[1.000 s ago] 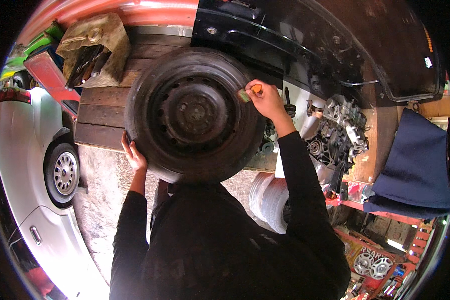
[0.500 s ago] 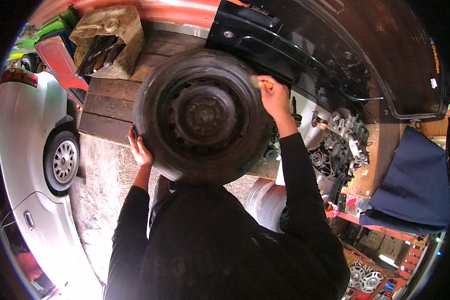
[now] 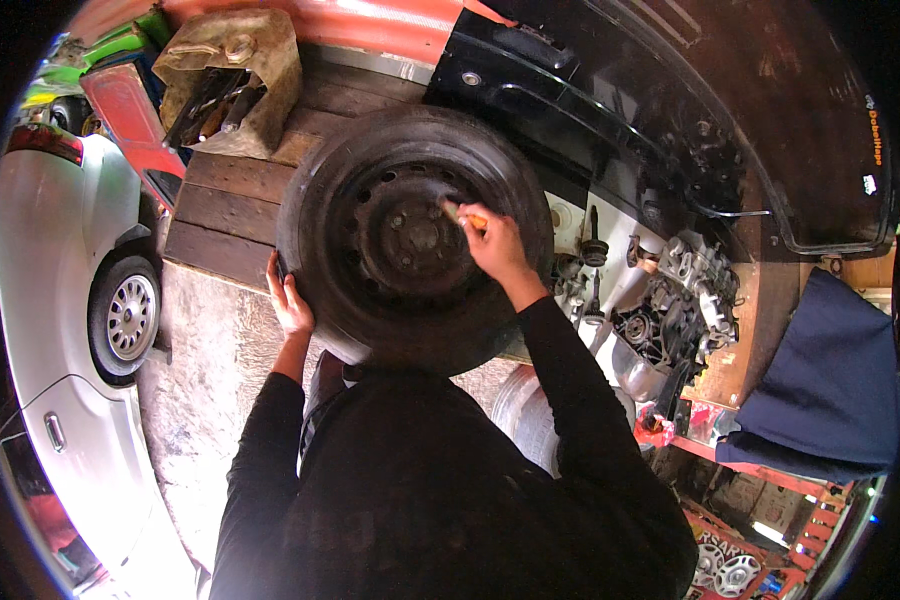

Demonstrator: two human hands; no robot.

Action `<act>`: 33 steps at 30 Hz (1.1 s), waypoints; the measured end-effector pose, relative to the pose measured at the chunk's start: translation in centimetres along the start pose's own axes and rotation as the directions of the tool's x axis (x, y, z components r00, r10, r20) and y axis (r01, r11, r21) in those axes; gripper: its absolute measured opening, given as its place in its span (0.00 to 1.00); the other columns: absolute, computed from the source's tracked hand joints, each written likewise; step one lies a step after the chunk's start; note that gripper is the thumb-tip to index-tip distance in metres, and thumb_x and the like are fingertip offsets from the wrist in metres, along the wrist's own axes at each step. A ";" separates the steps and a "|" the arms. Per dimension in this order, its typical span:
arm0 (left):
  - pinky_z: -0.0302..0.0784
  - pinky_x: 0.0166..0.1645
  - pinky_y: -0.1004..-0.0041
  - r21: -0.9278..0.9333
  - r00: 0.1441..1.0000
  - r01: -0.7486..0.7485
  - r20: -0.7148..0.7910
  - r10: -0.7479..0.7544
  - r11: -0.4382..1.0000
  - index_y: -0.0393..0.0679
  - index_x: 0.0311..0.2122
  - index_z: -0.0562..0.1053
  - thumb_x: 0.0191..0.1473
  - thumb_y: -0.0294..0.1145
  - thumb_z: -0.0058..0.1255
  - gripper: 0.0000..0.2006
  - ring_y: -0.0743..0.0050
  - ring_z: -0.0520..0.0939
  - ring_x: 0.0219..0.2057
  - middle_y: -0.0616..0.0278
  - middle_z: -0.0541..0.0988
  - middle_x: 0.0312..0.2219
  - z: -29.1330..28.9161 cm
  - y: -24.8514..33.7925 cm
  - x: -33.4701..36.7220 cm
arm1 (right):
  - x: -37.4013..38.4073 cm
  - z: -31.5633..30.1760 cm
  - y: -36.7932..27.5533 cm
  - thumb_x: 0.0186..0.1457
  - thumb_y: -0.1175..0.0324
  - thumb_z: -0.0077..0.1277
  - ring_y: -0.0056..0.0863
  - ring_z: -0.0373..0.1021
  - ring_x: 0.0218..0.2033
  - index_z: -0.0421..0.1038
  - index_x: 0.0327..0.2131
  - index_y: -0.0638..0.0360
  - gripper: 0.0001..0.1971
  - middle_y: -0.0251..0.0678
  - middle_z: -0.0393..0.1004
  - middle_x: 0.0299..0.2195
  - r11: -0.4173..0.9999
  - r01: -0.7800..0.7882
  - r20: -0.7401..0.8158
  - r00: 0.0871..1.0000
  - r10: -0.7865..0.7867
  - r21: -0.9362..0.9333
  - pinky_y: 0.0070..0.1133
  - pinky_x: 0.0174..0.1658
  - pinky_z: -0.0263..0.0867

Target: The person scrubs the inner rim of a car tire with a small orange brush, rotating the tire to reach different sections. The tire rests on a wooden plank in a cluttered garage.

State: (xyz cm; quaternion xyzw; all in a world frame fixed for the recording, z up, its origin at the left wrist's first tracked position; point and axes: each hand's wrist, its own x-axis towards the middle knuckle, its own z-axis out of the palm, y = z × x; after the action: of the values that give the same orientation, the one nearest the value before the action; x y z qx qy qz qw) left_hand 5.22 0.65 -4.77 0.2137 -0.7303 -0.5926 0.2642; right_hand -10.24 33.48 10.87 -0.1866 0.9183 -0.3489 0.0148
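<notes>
clamped on a small orange-handled brush (image 3: pixel 479 220), the grip of a person's right hand (image 3: pixel 496 248) sits over the face of a steel wheel (image 3: pixel 390 262), just right of the hub (image 3: pixel 423 238). the brush's long axis runs from that grip leftward and slightly away from the person, its pale bristle end (image 3: pixel 448 207) at the upper right of the wheel's hub; whether the bristles touch metal cannot be told from this angle. of the two hands, the right is nearer the wheel's centre. at the wheel's left edge, the left hand (image 3: pixel 291 305) lays its fingers (image 3: pixel 278 280) against the tyre (image 3: pixel 308 250); whether they clamp it or merely rest there is unclear. the wheel turns its face to the camera, directly in front of the person and overlapping a plank-topped desk (image 3: pixel 220 215); what bears its weight is hidden. beyond the wheel, to its left, a worn tan container (image 3: pixel 275 75) holds long dark tools (image 3: pixel 215 108). right of the wheel, metal parts (image 3: pixel 594 252) give way to a bare engine (image 3: pixel 705 265).
</notes>
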 end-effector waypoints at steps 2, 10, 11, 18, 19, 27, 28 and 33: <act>0.51 0.72 0.60 -0.012 1.000 0.018 -0.001 -0.018 1.000 0.36 0.67 0.59 0.65 0.32 0.35 0.26 0.50 0.62 0.67 0.46 0.65 0.65 0.0 -0.1 0.1 | -0.3 0.0 -0.6 0.63 0.73 0.55 0.36 0.81 0.43 0.77 0.41 0.64 0.06 0.45 0.83 0.41 0.994 0.002 -0.045 0.999 0.003 0.114 0.27 0.46 0.76; 0.52 0.71 0.60 -0.003 1.000 -0.006 0.006 0.006 1.000 0.36 0.67 0.59 0.66 0.33 0.35 0.27 0.51 0.63 0.67 0.45 0.65 0.64 0.4 -0.3 0.0 | -2.3 1.6 -1.0 0.62 0.71 0.56 0.34 0.82 0.38 0.77 0.39 0.63 0.06 0.43 0.83 0.34 0.977 -0.040 -0.082 0.995 0.059 0.211 0.24 0.41 0.75; 0.52 0.71 0.60 0.003 1.000 -0.024 0.003 0.024 1.000 0.36 0.67 0.59 0.66 0.34 0.35 0.27 0.50 0.63 0.67 0.45 0.65 0.64 0.2 -0.4 0.0 | -2.3 1.6 -1.4 0.62 0.71 0.55 0.38 0.82 0.36 0.77 0.39 0.61 0.06 0.43 0.82 0.33 0.976 -0.027 -0.164 0.984 0.064 0.218 0.27 0.39 0.75; 0.52 0.71 0.60 0.022 1.000 -0.004 0.005 0.004 1.000 0.36 0.67 0.59 0.66 0.33 0.35 0.26 0.50 0.62 0.67 0.44 0.64 0.65 -0.2 0.0 -0.1 | -4.2 2.4 -2.1 0.62 0.70 0.55 0.41 0.82 0.35 0.76 0.39 0.63 0.06 0.43 0.82 0.31 0.973 -0.149 -0.100 0.981 0.168 0.178 0.27 0.37 0.76; 0.51 0.71 0.60 0.021 1.000 0.006 0.003 -0.006 1.000 0.36 0.67 0.59 0.66 0.33 0.35 0.26 0.50 0.62 0.67 0.44 0.64 0.65 -0.1 0.1 0.0 | -4.2 1.7 -3.0 0.61 0.70 0.57 0.40 0.82 0.34 0.76 0.37 0.62 0.06 0.42 0.82 0.30 0.944 -0.021 -0.248 0.963 0.108 0.331 0.28 0.36 0.75; 0.52 0.71 0.59 0.015 0.999 -0.031 0.028 0.030 0.999 0.36 0.67 0.58 0.67 0.34 0.33 0.26 0.47 0.62 0.67 0.43 0.64 0.64 0.0 0.3 0.2 | -5.7 3.1 -3.9 0.59 0.66 0.59 0.34 0.81 0.30 0.76 0.35 0.58 0.07 0.40 0.81 0.29 0.954 -0.262 -0.281 0.914 0.294 0.147 0.26 0.36 0.75; 0.53 0.71 0.59 0.007 0.999 -0.024 0.027 0.024 1.000 0.36 0.67 0.58 0.67 0.34 0.33 0.26 0.47 0.62 0.67 0.42 0.64 0.64 0.1 0.6 0.1 | -5.3 3.8 -4.2 0.60 0.69 0.58 0.31 0.81 0.32 0.76 0.36 0.61 0.06 0.40 0.82 0.31 0.968 -0.231 -0.250 0.936 0.248 0.094 0.24 0.38 0.75; 0.53 0.71 0.59 0.038 0.999 -0.027 0.026 0.026 0.999 0.35 0.67 0.58 0.67 0.34 0.34 0.26 0.46 0.62 0.67 0.42 0.64 0.64 -0.3 -0.2 0.5 | -4.2 5.0 -5.7 0.61 0.73 0.57 0.31 0.81 0.36 0.75 0.37 0.64 0.05 0.40 0.82 0.34 0.799 0.019 -0.265 0.948 0.178 0.601 0.27 0.37 0.74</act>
State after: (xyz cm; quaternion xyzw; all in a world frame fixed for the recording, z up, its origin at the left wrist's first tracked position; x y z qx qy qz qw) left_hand 5.06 0.10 -4.90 0.2013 -0.7476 -0.5777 0.2586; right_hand -3.65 27.85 10.31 -0.0763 0.7596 -0.6435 -0.0561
